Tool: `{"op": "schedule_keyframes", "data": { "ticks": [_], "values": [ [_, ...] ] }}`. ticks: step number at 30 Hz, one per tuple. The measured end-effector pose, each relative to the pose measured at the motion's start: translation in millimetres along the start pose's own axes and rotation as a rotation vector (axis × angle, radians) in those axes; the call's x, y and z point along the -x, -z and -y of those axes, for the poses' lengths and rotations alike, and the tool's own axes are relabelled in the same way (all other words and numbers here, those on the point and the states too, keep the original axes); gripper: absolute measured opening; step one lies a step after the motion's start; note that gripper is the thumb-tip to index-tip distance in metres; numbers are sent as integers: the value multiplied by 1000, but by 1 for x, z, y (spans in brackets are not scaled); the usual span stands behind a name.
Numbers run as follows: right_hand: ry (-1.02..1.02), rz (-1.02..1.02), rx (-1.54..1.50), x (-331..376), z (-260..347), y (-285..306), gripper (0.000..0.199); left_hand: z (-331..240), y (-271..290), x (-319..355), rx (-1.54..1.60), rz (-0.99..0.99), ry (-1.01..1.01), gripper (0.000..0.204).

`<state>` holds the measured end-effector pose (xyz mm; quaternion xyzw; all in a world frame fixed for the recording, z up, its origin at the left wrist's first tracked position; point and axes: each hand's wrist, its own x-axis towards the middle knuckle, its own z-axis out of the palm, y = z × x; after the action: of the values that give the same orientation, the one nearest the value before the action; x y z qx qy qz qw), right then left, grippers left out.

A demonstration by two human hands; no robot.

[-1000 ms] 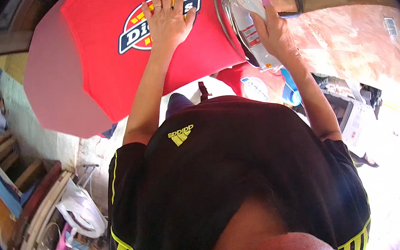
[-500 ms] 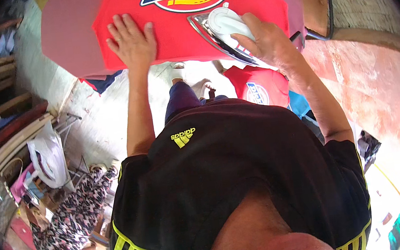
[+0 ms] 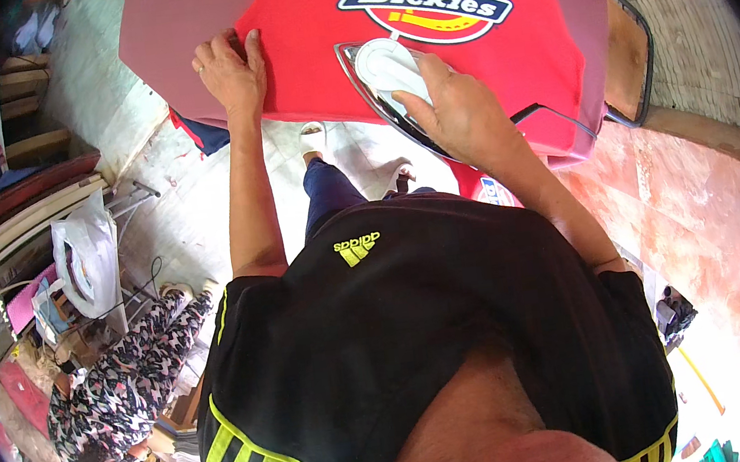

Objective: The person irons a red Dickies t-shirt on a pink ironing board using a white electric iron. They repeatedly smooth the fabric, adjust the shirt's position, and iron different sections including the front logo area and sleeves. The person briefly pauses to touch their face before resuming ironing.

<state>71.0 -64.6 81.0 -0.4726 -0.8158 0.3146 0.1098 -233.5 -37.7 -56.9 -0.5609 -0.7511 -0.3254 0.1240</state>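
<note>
A red shirt (image 3: 301,29) with a dark blue, white and yellow emblem (image 3: 424,1) lies spread over a mauve-covered ironing board (image 3: 171,48). My right hand (image 3: 464,111) is wrapped round the handle of a white-topped clothes iron (image 3: 386,67) with a shiny metal base. The iron rests on the shirt's near part, just below the emblem, its tip toward the upper left. At the shirt's left edge, my left hand (image 3: 232,73) lies on the cloth, fingers slightly bent and the thumb apart from them.
Another red garment (image 3: 491,192) hangs below the board, partly hidden by my arm. A brown panel in a black metal frame (image 3: 629,60) adjoins the board's right end. Off to the left are a white plastic bag (image 3: 88,254) and a person in patterned clothes (image 3: 123,382).
My left hand has slid from lying flat on the shirt to its left edge, its fingers now more bent. Board and shirt appear shifted rightward in view; the iron sits farther left on the shirt.
</note>
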Motion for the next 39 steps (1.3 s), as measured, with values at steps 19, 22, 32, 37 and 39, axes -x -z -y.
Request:
{"op": "schedule_keyframes", "data": {
  "ticks": [19,22,32,37,39],
  "values": [
    [93,-74,35,-86,78,-52,38,96,7,-73,318,150,-207,14],
    [36,-11,9,-74,68,-50,36,102,0,-75,386,124,-204,13],
    [46,126,101,-110,96,-63,42,106,-4,-84,453,99,-170,9],
    [-22,90,66,-102,100,-60,42,104,3,-88,433,165,-155,12],
    [-58,21,53,-83,95,-60,41,100,-1,-95,429,183,-171,9]
  ]
}}
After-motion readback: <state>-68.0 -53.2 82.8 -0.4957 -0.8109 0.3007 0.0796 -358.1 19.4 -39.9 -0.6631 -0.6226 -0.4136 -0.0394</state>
